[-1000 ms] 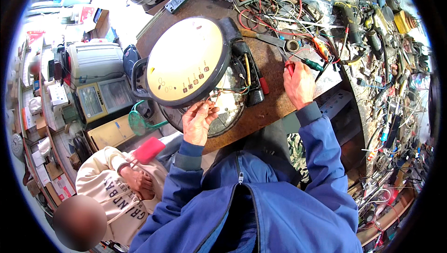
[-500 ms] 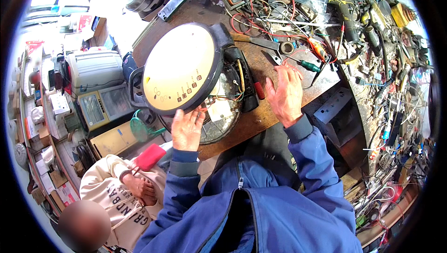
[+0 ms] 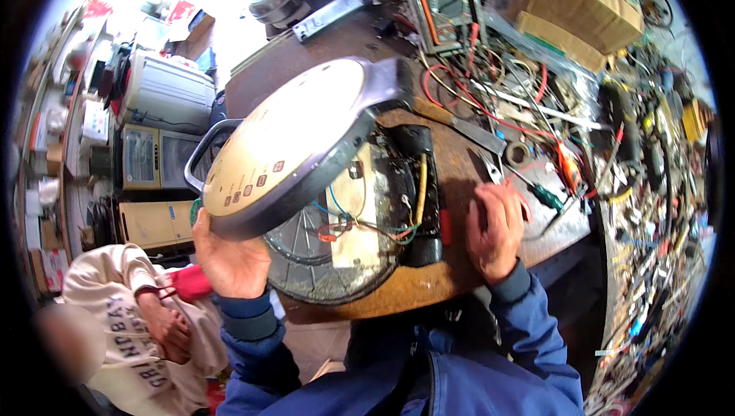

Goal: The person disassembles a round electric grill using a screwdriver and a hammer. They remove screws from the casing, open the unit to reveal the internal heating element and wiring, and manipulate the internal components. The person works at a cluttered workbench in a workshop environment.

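My left hand [image 3: 233, 263] grips the near rim of a round appliance cover [image 3: 287, 129], cream on top with a dark rim and a row of button marks. The cover is tilted, its near edge raised over the round base [image 3: 329, 286], where a pale plate [image 3: 360, 217] and thin coloured wires [image 3: 348, 226] lie exposed. It looks like an electric griddle. At the right, my right hand [image 3: 496, 232] rests on the bench with fingers curled over the red handles of pliers [image 3: 491, 168]; its fingertips are partly hidden.
Beyond the pliers lie a metal ring [image 3: 517, 155], a green-handled screwdriver [image 3: 547, 197], an orange tool [image 3: 568, 167] and a wooden-handled blade [image 3: 459, 126]. A multimeter [image 3: 442, 6] and cardboard box [image 3: 578, 14] stand at the back. Someone in a cream hoodie [image 3: 126, 316] sits at the left.
My left hand has lifted the cover's near edge, tilting it and baring more wiring in the base. My right hand has closed from spread fingers over the pliers. The view has shifted.
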